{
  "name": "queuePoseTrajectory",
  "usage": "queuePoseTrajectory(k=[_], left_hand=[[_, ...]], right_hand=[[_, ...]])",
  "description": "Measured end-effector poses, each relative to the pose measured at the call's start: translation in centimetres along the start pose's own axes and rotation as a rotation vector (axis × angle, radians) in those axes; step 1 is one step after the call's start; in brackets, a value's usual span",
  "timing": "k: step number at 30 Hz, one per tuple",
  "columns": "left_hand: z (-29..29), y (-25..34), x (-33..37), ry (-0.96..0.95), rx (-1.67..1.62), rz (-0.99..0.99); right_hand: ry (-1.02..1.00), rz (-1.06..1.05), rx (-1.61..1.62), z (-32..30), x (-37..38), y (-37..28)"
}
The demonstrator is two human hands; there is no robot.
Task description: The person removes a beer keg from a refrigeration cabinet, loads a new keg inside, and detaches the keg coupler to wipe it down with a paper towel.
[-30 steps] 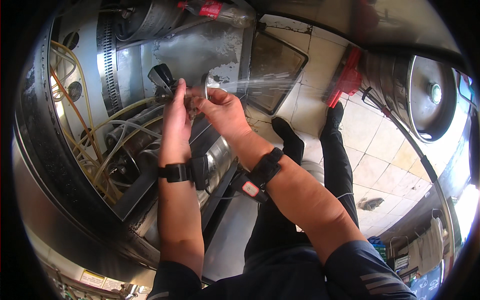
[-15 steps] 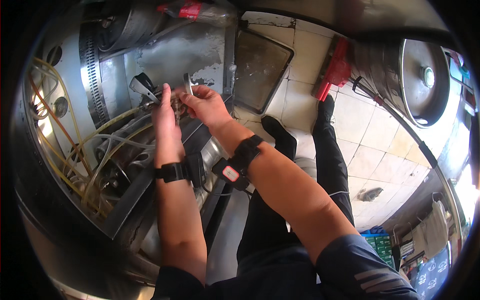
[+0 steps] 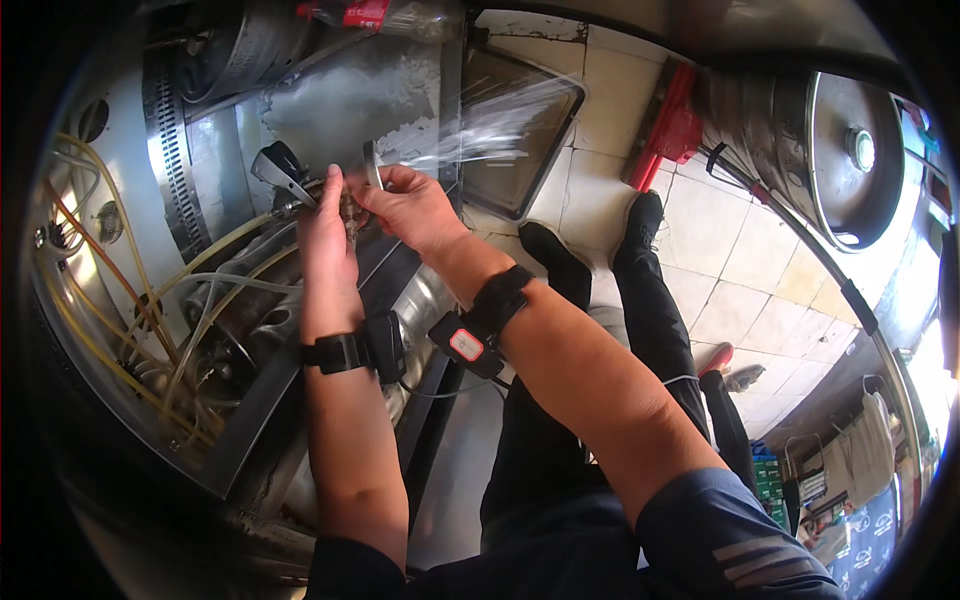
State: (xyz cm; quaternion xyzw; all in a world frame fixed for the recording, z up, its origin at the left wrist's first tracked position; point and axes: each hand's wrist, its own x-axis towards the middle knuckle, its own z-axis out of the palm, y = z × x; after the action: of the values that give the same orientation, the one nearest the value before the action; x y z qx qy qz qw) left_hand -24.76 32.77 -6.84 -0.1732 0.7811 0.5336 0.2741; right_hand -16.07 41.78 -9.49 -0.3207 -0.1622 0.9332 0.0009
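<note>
A metal keg coupler [image 3: 349, 214] with a black-and-silver lever [image 3: 281, 172] is between my two hands. My left hand [image 3: 327, 232] presses against its lever side, thumb pointing up; its other fingers are mostly hidden. With my right hand [image 3: 412, 207] I grip the opposite side, fingers curled by a round metal flange [image 3: 373, 165]. A pale clear hose [image 3: 235, 237] leads to the coupler from the left. White spray [image 3: 510, 125] shoots from beside the flange to the right, across a dark metal tray [image 3: 572, 150] on the floor.
An open metal cabinet [image 3: 245, 440] on the left holds kegs and tangled yellow tubes [image 3: 110, 345]. At the back lies a plastic bottle [image 3: 415, 20]. On the right are a red tool [image 3: 672, 130], a steel keg [image 3: 835, 190] and another person's red shoe [image 3: 717, 357].
Spray has appeared from the coupler, heading over the tray. Another person's red shoe and leg have come in at the right. My hands keep nearly the same grip.
</note>
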Motion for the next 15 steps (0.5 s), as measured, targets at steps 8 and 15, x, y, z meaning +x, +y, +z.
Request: queuePoseTrajectory(k=[8, 15], left_hand=[[-0.8, -0.2, 0.5, 0.029, 0.045, 0.009], [0.4, -0.2, 0.3, 0.121, 0.081, -0.007]], right_hand=[[0.019, 0.002, 0.005, 0.6, -0.2, 0.7], [0.080, -0.046, 0.017, -2.3, -0.9, 1.5]])
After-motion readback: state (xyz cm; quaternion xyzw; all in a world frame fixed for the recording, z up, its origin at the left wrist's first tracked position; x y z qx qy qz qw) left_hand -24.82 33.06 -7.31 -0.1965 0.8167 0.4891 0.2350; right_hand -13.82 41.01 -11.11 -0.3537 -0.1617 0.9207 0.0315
